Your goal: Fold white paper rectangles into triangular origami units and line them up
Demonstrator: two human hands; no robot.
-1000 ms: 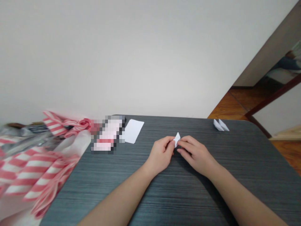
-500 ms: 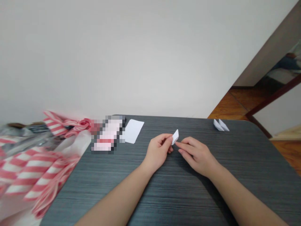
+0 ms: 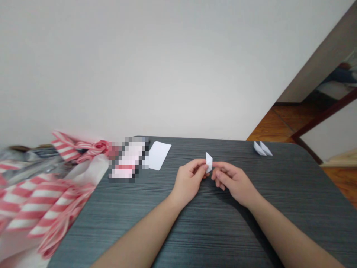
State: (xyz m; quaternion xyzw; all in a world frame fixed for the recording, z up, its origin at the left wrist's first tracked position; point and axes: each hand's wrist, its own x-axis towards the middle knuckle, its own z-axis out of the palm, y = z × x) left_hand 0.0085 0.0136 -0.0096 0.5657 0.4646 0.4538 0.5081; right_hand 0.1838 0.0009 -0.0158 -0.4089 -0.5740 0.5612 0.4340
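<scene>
A small folded piece of white paper [image 3: 209, 162] stands upright between my two hands over the dark grey table [image 3: 195, 230]. My left hand [image 3: 189, 180] pinches its lower left side with thumb and fingers curled. My right hand [image 3: 232, 180] pinches it from the right, fingers bent inward. Both hands hover just above the table's far middle.
A flat white sheet of paper [image 3: 158, 155] lies at the table's far edge, left of my hands. Two small folded white paper pieces [image 3: 261, 148] sit at the far right corner. A red-and-white striped bag [image 3: 41, 201] fills the left side. Wooden floor lies beyond the right edge.
The folded paper turned from tilted to upright. My right hand's fingers, stretched out half a second ago, have curled in and closed on the paper again.
</scene>
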